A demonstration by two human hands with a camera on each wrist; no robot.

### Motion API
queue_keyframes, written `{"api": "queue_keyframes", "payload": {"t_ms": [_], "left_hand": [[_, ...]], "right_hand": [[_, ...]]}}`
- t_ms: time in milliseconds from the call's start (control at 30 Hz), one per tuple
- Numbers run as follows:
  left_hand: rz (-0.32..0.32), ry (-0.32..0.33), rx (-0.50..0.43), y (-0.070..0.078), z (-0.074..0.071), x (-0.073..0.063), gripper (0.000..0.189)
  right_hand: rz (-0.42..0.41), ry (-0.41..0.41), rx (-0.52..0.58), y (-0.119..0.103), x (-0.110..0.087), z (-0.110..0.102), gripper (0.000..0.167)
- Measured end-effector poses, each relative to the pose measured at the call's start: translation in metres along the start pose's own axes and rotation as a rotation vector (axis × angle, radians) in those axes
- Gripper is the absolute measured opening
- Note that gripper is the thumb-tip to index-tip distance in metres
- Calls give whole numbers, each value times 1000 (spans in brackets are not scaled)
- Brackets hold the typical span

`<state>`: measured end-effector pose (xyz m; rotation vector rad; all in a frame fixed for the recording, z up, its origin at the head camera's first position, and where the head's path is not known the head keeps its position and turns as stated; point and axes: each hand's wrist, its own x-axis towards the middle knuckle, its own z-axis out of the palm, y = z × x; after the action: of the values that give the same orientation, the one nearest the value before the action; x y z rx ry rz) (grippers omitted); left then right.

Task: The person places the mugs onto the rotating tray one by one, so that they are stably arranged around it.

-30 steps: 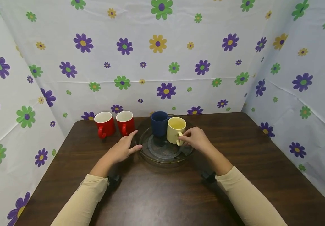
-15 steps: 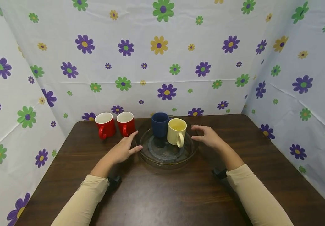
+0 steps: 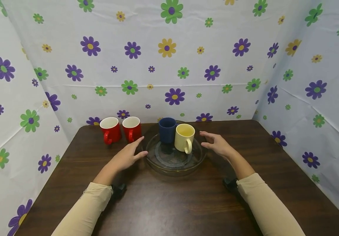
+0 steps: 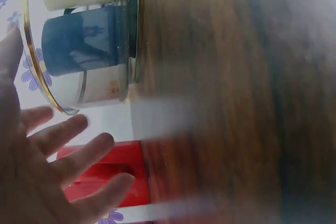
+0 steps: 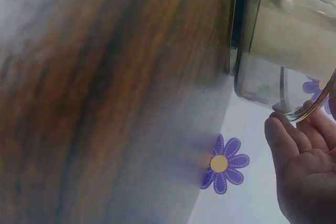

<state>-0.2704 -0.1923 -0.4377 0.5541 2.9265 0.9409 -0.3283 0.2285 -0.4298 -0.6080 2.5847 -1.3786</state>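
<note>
A round clear glass dish (image 3: 175, 165) with a gold-tinted rim sits toward the back of the table. Inside it stand a dark blue mug (image 3: 167, 131) and, to its right, a pale yellow mug (image 3: 184, 139) whose handle faces forward. My left hand (image 3: 126, 157) is at the dish's left side, fingers spread and thumb extended right at the rim. On the opposite side my right hand (image 3: 217, 143) has its fingers at the rim, thumb apart from them. In the wrist views the fingertips of both hands reach the glass edge, and neither hand curls around it.
Two red mugs with white insides, the left one (image 3: 110, 130) and the right one (image 3: 132, 128), stand left of the dish, just beyond my left hand. A flower-printed cloth (image 3: 146, 75) hangs behind and beside the dark wooden table (image 3: 169, 203).
My right hand has let go of the yellow mug's handle and moved right to the dish's rim. The yellow mug stays in the dish. My left hand has stayed nearly still.
</note>
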Motion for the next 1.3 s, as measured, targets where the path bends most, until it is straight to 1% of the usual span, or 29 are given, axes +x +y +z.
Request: {"api": "queue_keyframes", "payload": {"t_ms": [33, 100, 233, 300, 367, 400, 467, 500, 600, 700, 800, 867, 933, 1067, 1167, 1300], "left_hand": [[-5, 28, 4, 0, -1, 0, 82], [-26, 111, 30, 0, -4, -1, 77], [-63, 329, 119, -3, -6, -1, 57], [-100, 428, 156, -6, -6, -1, 50], [-151, 481, 162, -9, -6, 1, 48], [-175, 490, 158, -11, -5, 3, 49], [-225, 480, 144, -14, -5, 7, 52], [-247, 465, 133, -15, -4, 8, 53], [-290, 418, 119, -18, -5, 13, 56], [-316, 379, 123, -20, -7, 17, 54], [-338, 342, 125, -20, -10, 18, 51], [-344, 320, 97, -21, -12, 20, 49], [-336, 302, 55, -20, -14, 21, 48], [-316, 248, -115, -21, -18, 25, 40], [-344, 199, -267, -24, -19, 25, 35], [-393, 160, -415, -24, -20, 26, 41]], "right_hand": [[-2, -1, 2, 0, 0, 0, 53], [-2, -3, -1, 0, 1, 0, 53], [17, -11, -11, -1, 0, 0, 54], [18, -23, -19, 0, -1, -1, 55], [14, -33, -17, 0, -1, -2, 55], [17, -33, -12, 1, -1, -2, 55], [23, -32, -5, 1, -1, -3, 55], [18, -34, -7, 1, -1, -3, 55], [18, -34, -6, 1, -2, -2, 55], [6, -41, -9, 0, -2, -2, 55], [10, -47, -1, 0, -2, -1, 55], [10, -45, 0, 1, -1, -1, 54], [13, -36, 8, 2, -1, -2, 53], [2, -25, 15, 4, 0, -3, 51], [-9, -41, 22, 4, 0, -1, 51], [-14, -46, 21, 4, -1, -1, 50]]}}
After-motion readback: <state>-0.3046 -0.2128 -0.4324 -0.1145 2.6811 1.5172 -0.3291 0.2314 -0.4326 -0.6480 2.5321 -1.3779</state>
